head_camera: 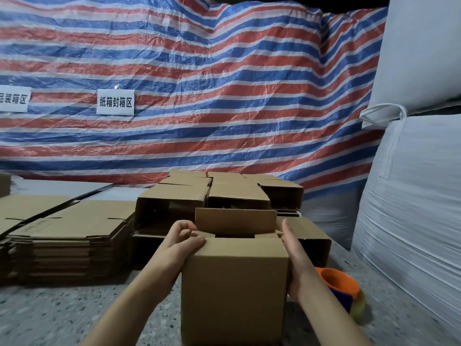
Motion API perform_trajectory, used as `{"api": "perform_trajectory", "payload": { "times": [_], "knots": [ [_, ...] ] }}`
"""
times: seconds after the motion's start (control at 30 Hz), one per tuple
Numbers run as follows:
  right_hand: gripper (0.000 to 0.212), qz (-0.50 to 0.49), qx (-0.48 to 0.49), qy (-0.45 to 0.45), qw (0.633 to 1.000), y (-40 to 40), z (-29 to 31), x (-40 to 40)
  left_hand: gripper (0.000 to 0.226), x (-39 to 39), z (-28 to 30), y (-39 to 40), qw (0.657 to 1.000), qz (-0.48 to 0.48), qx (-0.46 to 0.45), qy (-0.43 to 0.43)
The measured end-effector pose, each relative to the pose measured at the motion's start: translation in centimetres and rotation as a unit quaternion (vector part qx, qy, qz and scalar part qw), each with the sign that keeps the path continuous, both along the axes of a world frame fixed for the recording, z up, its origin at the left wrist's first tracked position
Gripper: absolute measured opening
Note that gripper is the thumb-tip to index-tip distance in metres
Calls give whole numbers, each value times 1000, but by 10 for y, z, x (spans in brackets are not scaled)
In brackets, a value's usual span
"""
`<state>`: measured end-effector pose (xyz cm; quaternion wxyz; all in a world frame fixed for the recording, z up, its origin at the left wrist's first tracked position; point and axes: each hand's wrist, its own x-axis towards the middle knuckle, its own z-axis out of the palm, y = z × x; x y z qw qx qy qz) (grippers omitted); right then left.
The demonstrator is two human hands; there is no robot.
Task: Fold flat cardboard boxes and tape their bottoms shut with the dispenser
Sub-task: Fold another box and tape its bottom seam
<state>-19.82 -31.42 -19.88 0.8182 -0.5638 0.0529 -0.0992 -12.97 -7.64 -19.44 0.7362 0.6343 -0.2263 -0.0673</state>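
While the striped plastic sheet (pixel 199 83) of red, blue and white hangs wrinkled across the back, with two white paper signs (pixel 115 102) on it, big white woven sacks (pixel 411 196) fill the right side. On the speckled stone bench (pixel 62 315), a stack of flat cardboard sheets (pixel 67 236) lies at the left. Behind the hands, several folded brown boxes (pixel 212 193) lie on their sides, and they close the way forward. An orange and blue tape dispenser (pixel 341 290) sits near the right wrist, partly hidden behind the arm.

The box (pixel 234 290) in work stands in the front middle of the bench. It is plain brown corrugated cardboard, square in shape, with its far flap standing up.

The left hand (pixel 185 239) rests on the top left edge of the box, its fingers curled; whether this grip pinches the side flap I cannot tell. The right hand (pixel 295 258) presses flat against the right wall, fingers straight and together.
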Motion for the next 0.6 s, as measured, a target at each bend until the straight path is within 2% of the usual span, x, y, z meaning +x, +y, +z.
{"api": "perform_trajectory", "payload": {
  "times": [0.07, 0.13, 0.23, 0.3, 0.37, 0.43, 0.6],
  "knots": [
    [48, 13, -29, -52, 998, -1, 4, -4, 41, -1, 0, 1, 1000, 2, -7, 5],
    [53, 27, -75, -81, 993, -4, 6, -6, 64, 1, 0, 1, 1000, -12, -15, 2],
    [57, 59, -88, -101, 989, -7, 7, -7, 78, 5, 0, 0, 999, -35, -16, 3],
    [51, 61, -76, -106, 990, -9, 6, -8, 72, 5, 0, 1, 998, -54, -16, -3],
    [44, 47, -59, -102, 992, -8, 5, -10, 53, 4, 0, 1, 998, -59, -25, -14],
    [36, 23, -57, -96, 994, -5, 4, -10, 34, 1, -3, 0, 999, -32, -32, -16],
    [25, -25, -73, -80, 994, 1, 4, -8, 14, -3, -7, -5, 999, 44, -11, -2]
  ]
}}
